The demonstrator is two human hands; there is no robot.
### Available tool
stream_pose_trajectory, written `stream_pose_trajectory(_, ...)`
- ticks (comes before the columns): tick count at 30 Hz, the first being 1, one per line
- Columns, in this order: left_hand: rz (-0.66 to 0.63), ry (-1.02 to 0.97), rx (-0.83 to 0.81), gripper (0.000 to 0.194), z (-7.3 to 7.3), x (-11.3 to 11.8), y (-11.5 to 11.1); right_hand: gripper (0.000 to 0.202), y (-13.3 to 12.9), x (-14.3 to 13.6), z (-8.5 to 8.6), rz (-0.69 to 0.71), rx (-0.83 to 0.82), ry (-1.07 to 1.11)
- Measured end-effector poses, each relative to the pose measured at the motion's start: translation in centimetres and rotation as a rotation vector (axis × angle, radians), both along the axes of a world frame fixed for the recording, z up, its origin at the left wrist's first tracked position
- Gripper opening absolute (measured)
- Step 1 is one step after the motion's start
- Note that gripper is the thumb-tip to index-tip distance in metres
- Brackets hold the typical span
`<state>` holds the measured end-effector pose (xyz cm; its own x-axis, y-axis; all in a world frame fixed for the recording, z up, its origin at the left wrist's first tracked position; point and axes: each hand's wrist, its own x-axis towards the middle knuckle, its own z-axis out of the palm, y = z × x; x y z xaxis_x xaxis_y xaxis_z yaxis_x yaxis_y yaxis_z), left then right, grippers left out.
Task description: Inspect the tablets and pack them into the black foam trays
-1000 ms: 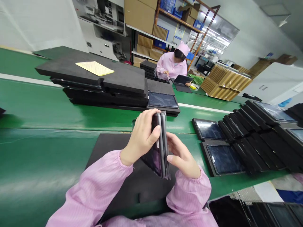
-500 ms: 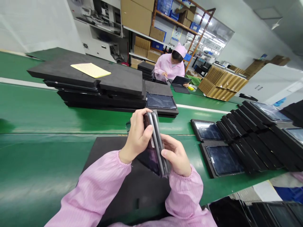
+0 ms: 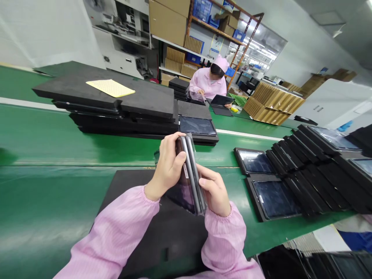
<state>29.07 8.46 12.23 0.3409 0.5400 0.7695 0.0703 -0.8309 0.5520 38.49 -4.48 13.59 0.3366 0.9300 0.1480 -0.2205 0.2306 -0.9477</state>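
From the head view, you hold a pair of bagged tablets (image 3: 190,174) on edge between your two hands, above the black foam mat (image 3: 130,193) that lies on the green tabletop (image 3: 58,147). The tablets stand back to back, thin edges facing you, with their long axis running away from you: the far end rises toward the conveyor side and the near end dips toward your sleeves. Your left hand (image 3: 168,166) is wrapped over the left face and the top edge, thumb pressed against the near side, so it is grasping the pair. Your right hand (image 3: 215,192) cups the right face lower down, fingers curled against it, also grasping. To your right, trays with dark tablets (image 3: 273,197) overlap in a row. Across the tabletop, a stack of black foam trays (image 3: 122,104) carries a yellow sheet (image 3: 110,88), and a co-worker in pink (image 3: 209,79) sits farther off.
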Motion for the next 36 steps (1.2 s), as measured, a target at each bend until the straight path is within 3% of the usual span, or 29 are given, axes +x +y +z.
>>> stream_pose_trajectory(36,0.005,0.018,0.026,0.047,0.3,-0.02,-0.49,0.042,-0.54,0.45,0.4,-0.011,-0.043,-0.073)
